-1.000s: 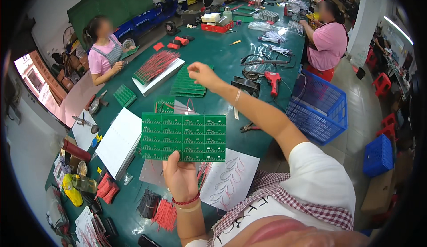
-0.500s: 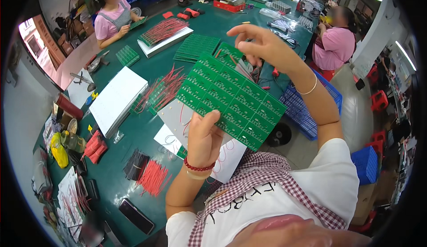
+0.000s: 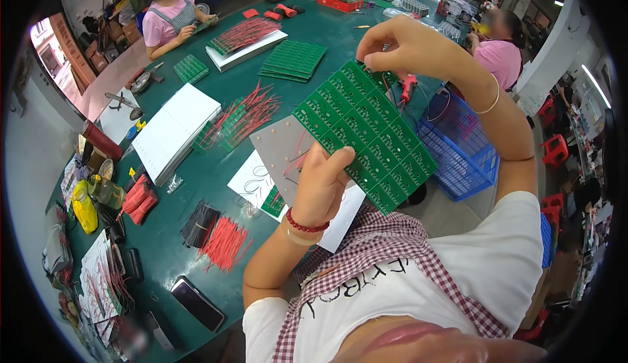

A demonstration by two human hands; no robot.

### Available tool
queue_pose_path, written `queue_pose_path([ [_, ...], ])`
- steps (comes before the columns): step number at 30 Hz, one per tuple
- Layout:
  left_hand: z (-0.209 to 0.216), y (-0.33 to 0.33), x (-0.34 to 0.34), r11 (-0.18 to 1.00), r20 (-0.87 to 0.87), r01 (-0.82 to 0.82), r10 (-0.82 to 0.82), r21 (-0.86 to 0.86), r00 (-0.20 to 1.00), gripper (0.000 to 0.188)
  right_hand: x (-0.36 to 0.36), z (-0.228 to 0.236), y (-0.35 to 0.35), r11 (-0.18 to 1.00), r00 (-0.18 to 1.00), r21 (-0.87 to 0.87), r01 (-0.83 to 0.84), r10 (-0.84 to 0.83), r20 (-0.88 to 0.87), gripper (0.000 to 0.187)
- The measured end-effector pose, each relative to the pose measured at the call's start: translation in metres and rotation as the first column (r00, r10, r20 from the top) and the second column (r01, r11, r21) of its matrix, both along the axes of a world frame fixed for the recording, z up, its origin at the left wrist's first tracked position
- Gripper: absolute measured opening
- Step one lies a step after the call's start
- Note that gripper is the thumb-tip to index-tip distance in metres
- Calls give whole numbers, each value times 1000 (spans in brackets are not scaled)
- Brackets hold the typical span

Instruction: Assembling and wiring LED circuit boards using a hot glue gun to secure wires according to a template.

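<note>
I hold a green circuit board panel [image 3: 366, 134] tilted up in front of my chest. My left hand [image 3: 322, 186], with a red bead bracelet at the wrist, grips its lower left edge. My right hand [image 3: 409, 46] pinches the panel's top corner with closed fingertips. Below the panel on the green table [image 3: 163, 232] lie a grey sheet [image 3: 281, 150] with red wires in it and white paper sheets [image 3: 252, 180]. A bundle of loose red wires [image 3: 224, 242] lies near my left elbow.
A blue wire basket [image 3: 458, 147] stands at my right. White foam boards [image 3: 173, 131], stacks of green boards [image 3: 292, 59], more red wires [image 3: 248, 114] and a dark phone [image 3: 196, 303] cover the table. Two people in pink shirts [image 3: 167, 23] [image 3: 500, 55] work across the table.
The panel has swung from flat and level to tilted, closer to my chest. My right hand came back from reaching out and now pinches the panel's top corner.
</note>
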State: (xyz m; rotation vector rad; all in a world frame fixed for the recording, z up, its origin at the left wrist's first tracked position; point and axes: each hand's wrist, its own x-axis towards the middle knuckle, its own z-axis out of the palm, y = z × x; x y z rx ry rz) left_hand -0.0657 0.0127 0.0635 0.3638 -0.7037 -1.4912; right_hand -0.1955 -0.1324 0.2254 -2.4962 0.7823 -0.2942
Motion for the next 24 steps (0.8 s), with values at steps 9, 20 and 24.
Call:
queue_pose_path([
  [9, 0, 0, -6, 997, 13, -67, 68, -45, 998, 41, 9, -7, -4, 944, 998, 326, 56, -43, -45, 30],
  [20, 1, -1, -1, 998, -2, -53, 53, -21, 999, 41, 19, -12, -11, 897, 995, 437, 71, -32, -96, 19],
  [24, 4, 0, 2, 999, -14, -31, 31, -19, 999, 42, 22, -8, -13, 908, 985, 409, 88, -19, -171, 16],
])
